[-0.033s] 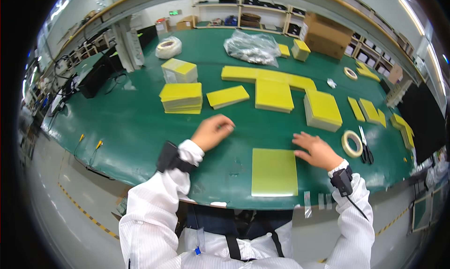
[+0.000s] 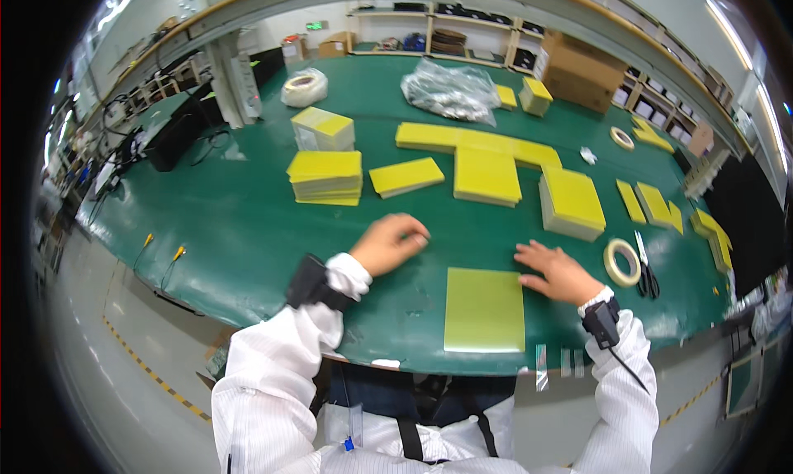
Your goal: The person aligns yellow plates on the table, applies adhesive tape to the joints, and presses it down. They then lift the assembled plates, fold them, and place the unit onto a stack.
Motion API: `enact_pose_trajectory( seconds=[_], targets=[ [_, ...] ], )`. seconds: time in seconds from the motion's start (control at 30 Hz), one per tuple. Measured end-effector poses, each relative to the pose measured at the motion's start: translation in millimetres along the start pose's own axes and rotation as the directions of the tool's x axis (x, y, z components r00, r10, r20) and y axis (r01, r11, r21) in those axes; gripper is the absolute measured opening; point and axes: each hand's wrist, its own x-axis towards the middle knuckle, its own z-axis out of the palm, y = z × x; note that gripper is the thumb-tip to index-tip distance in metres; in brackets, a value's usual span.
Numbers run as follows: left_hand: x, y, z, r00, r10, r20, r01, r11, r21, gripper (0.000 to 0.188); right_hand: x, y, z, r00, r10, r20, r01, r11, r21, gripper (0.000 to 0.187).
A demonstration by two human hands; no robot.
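On the green table in front of me lies a square yellow-green sheet [image 2: 485,310], flat near the front edge. My right hand [image 2: 562,274] is beside its upper right corner, fingers spread, thumb at the sheet's edge. To the upper left of the sheet, my left hand [image 2: 390,244] hovers over or rests on the tabletop with its fingers curled toward the thumb; whether anything is pinched there is hidden. Short clear tape strips [image 2: 541,367] hang from the front edge, below and right of the sheet. A tape roll [image 2: 621,263] and black-handled scissors [image 2: 647,269] lie right of my right hand.
Beyond my hands stand yellow-topped stacks: a square stack [image 2: 487,177], a thick stack [image 2: 572,201], a left stack [image 2: 325,177] and a narrow bundle [image 2: 406,177]. Farther back are a clear plastic bag [image 2: 450,92], a wrapped tape roll [image 2: 304,86] and a cardboard box [image 2: 583,71].
My left hand has moved slightly right and nearer to me. My right hand stays by the sheet's corner. The whole view has shifted a little, so the table sits lower.
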Motion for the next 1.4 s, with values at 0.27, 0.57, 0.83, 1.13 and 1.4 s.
enact_pose_trajectory(
  seconds=[0.27,0.57,0.83,1.13,1.4],
  targets=[
    [43.2,-20.0,-21.2,0.927,0.211,-0.309,-0.043,0.881,0.472,0.036,36.2,24.1,19.4,0.977,-0.215,0.018,0.215,0.975,-0.06,0.073],
    [9.1,-83.2,-96.3,0.879,0.063,-0.473,0.35,0.587,0.729,0.056,34.6,16.6,14.5,0.981,-0.195,-0.007,0.195,0.98,0.041,0.066],
    [19.2,-63.6,-83.2,0.806,0.465,-0.366,0.121,0.477,0.871,0.039,32.3,19.5,10.8,0.989,-0.145,-0.015,0.146,0.986,0.085,0.064],
    [47.6,-1.5,95.6,0.942,0.311,0.122,-0.314,0.698,0.643,0.055,35.3,19.9,18.2,0.99,-0.139,-0.023,0.14,0.989,0.047,0.072],
    [31.7,5.3,132.6,0.947,0.019,0.32,-0.131,0.935,0.331,0.104,37.3,6.3,10.8,0.994,-0.113,0.001,0.113,0.994,0.001,0.076]
  ],
)
